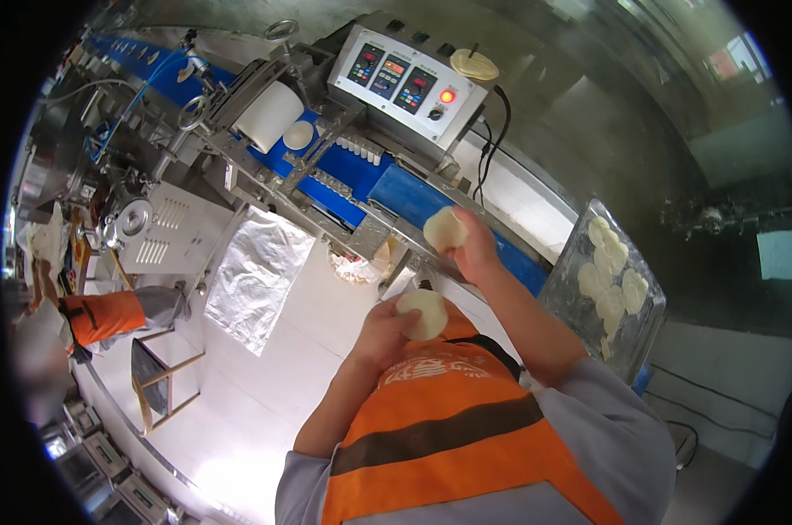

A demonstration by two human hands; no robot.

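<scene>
Head view: left hand [382,334] grip pinched on pale dough round [425,315]; right hand [477,251] grip pinched on second round [445,229], near blue belt [406,194]; edge holds likely keep both flat.

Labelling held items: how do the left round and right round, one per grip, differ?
Left round is near the orange apron; right round is higher in view, against the blue belt. Left grip holds left round at its left edge; right grip holds right round at its right edge. Both are pale, flat discs.
</scene>
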